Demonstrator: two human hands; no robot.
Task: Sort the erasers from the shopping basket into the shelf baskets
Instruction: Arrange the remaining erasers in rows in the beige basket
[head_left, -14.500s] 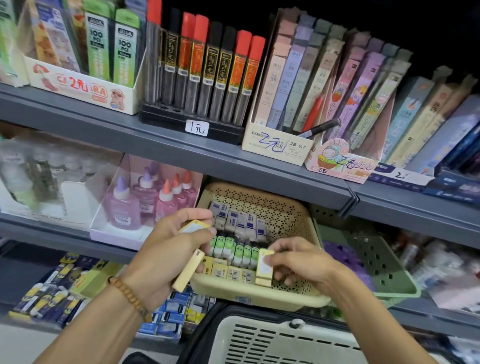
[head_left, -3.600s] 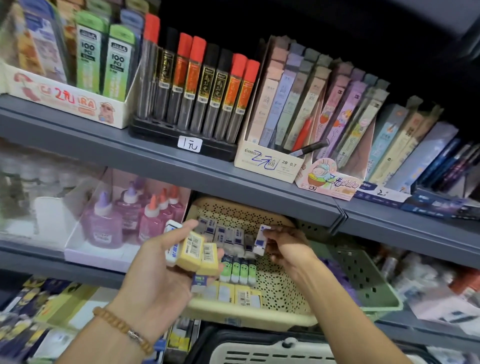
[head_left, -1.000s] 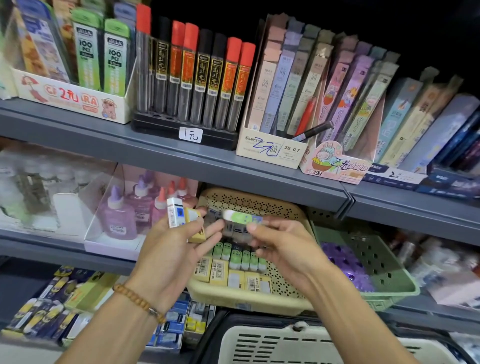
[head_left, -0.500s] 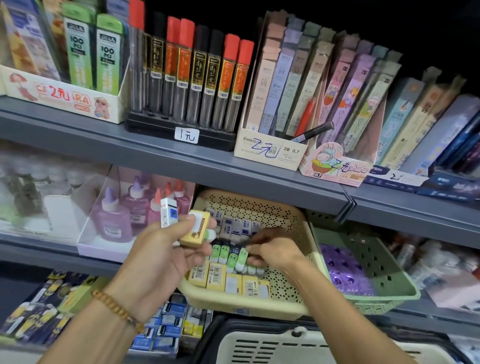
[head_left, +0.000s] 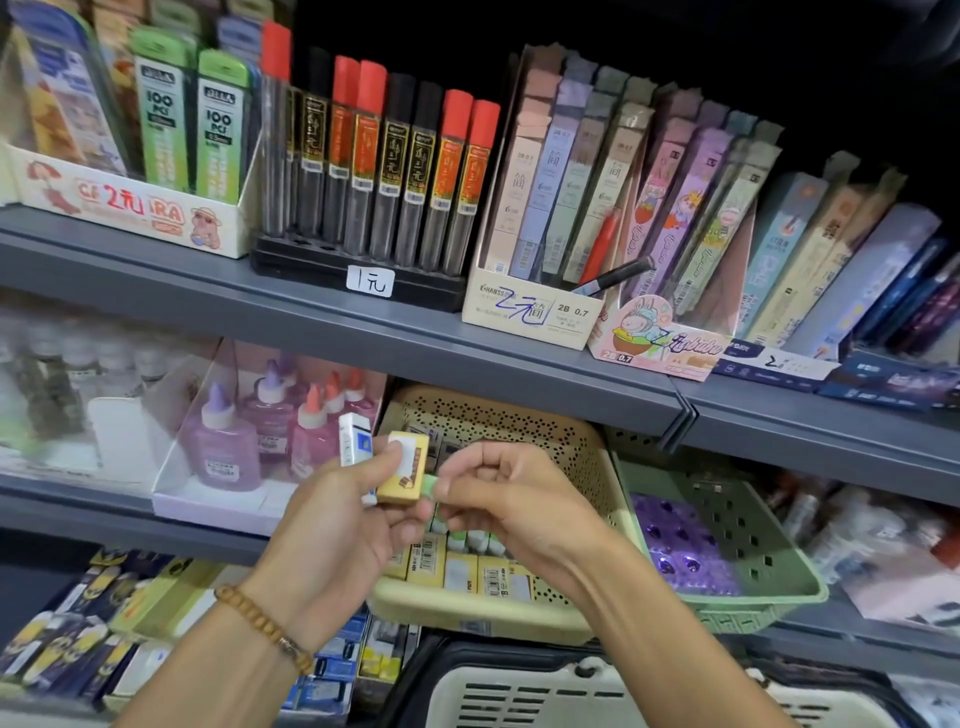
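Observation:
My left hand holds a small stack of erasers in front of the shelf: a yellow eraser and a white-and-blue eraser stick up above the fingers. My right hand meets it, thumb and forefinger pinched on a green eraser beside the yellow one. Behind both hands sits the beige perforated shelf basket, with rows of yellow erasers along its front and green-capped ones partly hidden by my hands. The shopping basket is at the bottom edge.
A green shelf basket with purple items stands right of the beige one. Glue bottles fill a box to the left. The shelf above carries lead tubes and boxed refills. More stationery lies on the lower shelf at left.
My right hand has come up out of the beige basket and back to my left hand, now pinching a green eraser there. The left hand kept its stack.

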